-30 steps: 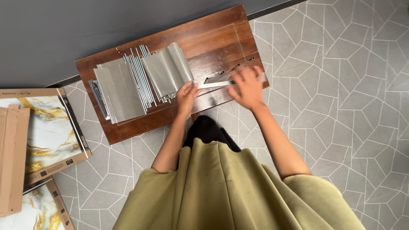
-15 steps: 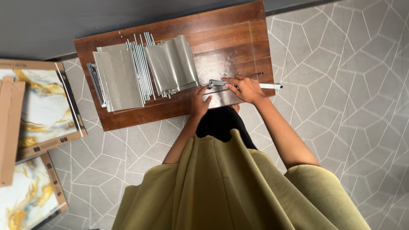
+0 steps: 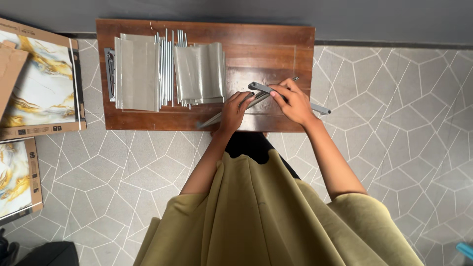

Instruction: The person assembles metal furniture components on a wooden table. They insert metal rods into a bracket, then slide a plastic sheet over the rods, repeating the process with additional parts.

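Note:
My left hand (image 3: 235, 110) grips a thin silver metal rod (image 3: 212, 120) that slants across the front of the wooden board (image 3: 256, 39). My right hand (image 3: 293, 101) holds a grey metal bar (image 3: 320, 109) with a rounded end, lifted a little above the board and crossing the rod. Both hands are near the board's front right part. To their left lie a stack of curved grey metal slats (image 3: 199, 72), a bundle of thin metal rods (image 3: 166, 66) and flat grey metal panels (image 3: 136, 72).
The board lies on a grey tiled floor (image 3: 394, 123) against a dark wall (image 3: 246, 10). Cardboard boxes with marble-patterned prints (image 3: 34, 83) lie at the left. A dark object (image 3: 47, 253) sits at the bottom left corner.
The view has turned so the board lies straight. My left hand has taken hold of a thin rod and my right hand has lifted the grey bar across it.

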